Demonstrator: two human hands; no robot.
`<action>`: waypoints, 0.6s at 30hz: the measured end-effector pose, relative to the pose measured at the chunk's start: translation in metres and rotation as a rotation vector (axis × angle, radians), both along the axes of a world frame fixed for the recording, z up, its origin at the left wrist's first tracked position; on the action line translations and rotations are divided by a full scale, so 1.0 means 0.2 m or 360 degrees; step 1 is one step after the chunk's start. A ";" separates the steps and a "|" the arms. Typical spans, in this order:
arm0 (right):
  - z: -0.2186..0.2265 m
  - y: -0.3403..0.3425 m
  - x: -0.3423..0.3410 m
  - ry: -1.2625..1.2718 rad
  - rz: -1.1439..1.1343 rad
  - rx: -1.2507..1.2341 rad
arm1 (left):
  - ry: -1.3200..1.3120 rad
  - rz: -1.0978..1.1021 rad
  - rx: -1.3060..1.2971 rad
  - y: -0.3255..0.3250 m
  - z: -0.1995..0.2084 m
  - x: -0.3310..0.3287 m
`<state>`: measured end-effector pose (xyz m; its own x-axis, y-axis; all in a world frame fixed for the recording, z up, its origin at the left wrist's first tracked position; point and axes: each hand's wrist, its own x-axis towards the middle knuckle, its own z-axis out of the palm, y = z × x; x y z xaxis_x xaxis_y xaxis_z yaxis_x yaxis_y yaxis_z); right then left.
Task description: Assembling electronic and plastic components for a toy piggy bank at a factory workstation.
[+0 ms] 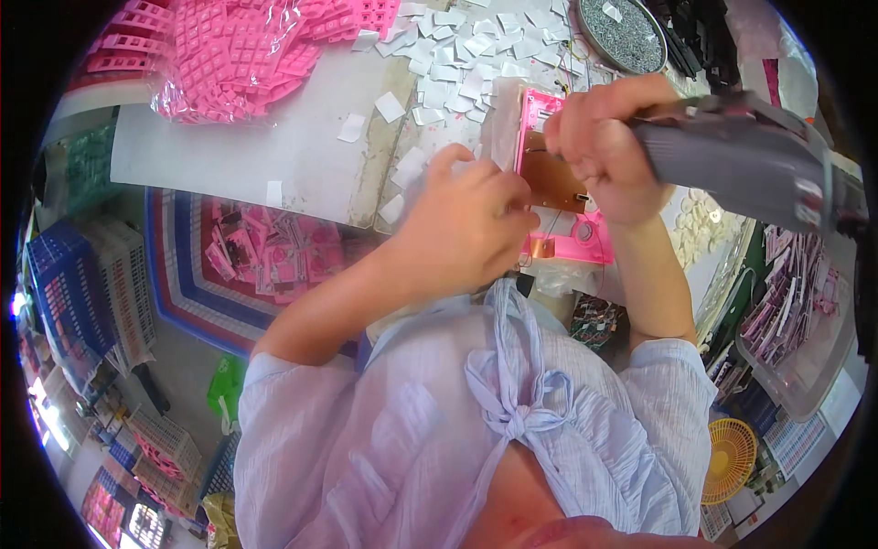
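A pink plastic housing (594, 249) with a brown circuit board (551, 176) in it lies on the worktable in front of me. My right hand (611, 151) is wrapped round the lower end of a dark grey electric screwdriver (732, 156), over the right side of the board. The tool's tip is hidden behind the fingers. My left hand (471, 220) is at the housing's left edge, slightly blurred. Its fingers are curled together, and what they hold, if anything, I cannot make out. A copper-coloured part (542, 248) and thin wires show at the housing's near end.
Many white paper pieces (448, 78) lie scattered beyond my hands. Bagged pink parts (247, 55) sit far left, and a round tray of small metal pieces (624, 35) far right. White discs (700, 224) lie right of my forearm. A blue-edged basket (174, 265) holds pink pieces below the table.
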<state>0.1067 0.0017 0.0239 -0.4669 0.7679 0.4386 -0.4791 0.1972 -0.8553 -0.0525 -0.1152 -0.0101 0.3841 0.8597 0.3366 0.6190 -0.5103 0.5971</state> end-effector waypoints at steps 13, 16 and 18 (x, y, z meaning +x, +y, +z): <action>-0.02 0.10 0.06 -0.0267 0.0257 0.0094 | 0.0464 -0.0690 -0.0136 0.14 0.23 -0.13; 0.11 0.02 0.09 -0.0489 -0.0035 -0.0224 | 0.0448 -0.0398 -0.0077 0.12 0.21 -0.27; 0.05 -0.05 0.19 -0.1024 -0.0093 0.0007 | 0.0249 -0.0090 -0.0124 0.06 0.21 -0.29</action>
